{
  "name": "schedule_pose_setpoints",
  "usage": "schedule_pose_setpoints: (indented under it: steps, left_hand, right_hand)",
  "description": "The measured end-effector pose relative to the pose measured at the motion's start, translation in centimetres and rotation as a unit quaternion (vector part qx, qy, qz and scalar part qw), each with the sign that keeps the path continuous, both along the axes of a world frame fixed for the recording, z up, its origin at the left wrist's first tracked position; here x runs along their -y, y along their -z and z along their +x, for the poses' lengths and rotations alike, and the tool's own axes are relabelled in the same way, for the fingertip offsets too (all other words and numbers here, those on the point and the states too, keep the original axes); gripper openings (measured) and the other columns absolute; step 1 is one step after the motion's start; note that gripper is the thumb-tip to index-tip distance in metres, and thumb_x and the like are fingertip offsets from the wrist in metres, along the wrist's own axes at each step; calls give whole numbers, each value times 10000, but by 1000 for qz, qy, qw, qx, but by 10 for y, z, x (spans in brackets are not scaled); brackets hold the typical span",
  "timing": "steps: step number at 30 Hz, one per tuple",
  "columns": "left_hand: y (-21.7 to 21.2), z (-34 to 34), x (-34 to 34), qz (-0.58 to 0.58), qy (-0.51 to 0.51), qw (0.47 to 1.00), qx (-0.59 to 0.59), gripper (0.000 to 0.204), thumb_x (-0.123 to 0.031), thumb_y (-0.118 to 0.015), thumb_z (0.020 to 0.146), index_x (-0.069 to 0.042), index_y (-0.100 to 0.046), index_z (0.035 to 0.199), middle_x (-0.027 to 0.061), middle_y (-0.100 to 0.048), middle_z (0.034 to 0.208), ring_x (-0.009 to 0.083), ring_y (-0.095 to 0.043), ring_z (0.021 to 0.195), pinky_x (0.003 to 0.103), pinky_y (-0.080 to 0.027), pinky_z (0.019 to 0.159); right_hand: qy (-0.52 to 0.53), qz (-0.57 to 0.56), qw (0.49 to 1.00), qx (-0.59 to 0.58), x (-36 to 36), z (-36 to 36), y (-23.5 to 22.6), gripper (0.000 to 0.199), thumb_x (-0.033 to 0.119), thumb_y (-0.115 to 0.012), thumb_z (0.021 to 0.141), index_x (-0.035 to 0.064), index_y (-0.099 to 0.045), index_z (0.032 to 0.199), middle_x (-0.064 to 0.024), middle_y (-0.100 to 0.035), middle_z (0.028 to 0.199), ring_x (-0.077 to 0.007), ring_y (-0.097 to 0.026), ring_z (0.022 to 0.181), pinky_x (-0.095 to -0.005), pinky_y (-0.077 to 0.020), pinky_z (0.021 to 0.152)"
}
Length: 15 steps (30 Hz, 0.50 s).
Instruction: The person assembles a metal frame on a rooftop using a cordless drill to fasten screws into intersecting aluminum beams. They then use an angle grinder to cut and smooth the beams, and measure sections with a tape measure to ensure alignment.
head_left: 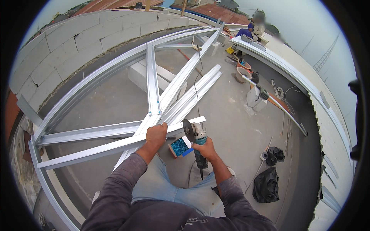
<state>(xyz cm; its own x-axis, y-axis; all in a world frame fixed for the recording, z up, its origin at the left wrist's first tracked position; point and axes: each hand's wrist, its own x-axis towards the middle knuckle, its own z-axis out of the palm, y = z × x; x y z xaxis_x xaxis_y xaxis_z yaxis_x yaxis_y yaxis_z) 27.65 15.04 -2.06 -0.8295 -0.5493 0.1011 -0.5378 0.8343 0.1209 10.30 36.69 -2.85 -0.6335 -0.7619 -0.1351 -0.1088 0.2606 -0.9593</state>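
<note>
My left hand (156,135) grips a long light-steel channel (96,149) that lies across the steel frame in front of me. In my right hand (206,149) I hold a teal angle grinder (197,139). Its disc (188,130) stands upright against the channel's right end, close to my left hand. Below the grinder an open box of blue screws (179,146) rests on the concrete floor. Several more steel channels (181,90) are joined into a truss frame beyond my hands.
White block walls (73,42) run along the left and right. The grinder's cable (196,82) trails away across the floor. Black bags (266,184) and a tape roll (264,156) lie at right. Another person (250,31) works at the far right wall, near buckets (243,71).
</note>
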Motion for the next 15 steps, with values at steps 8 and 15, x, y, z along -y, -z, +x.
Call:
schedule_pose_setpoints:
  steps: [8,15]
  left_hand:
    - [5,-1,2,7,0,1000,-5,254,-102,-735,833,-65,-607,1049,131,-766,923,302,-774,831,434,-608,713]
    - [7,-1,2,2,-2,1000,-16,208,-89,-696,856,-66,-613,1045,126,-767,902,300,-775,822,426,-608,700]
  right_hand:
    - [8,31,999,-19,7,0,8,387,118,-827,751,6,-668,1086,-46,-703,944,-143,-662,822,-322,-543,749]
    - [15,44,999,-9,18,-2,9,368,122,-831,743,7,-675,1056,-51,-705,924,-147,-664,802,-328,-544,729]
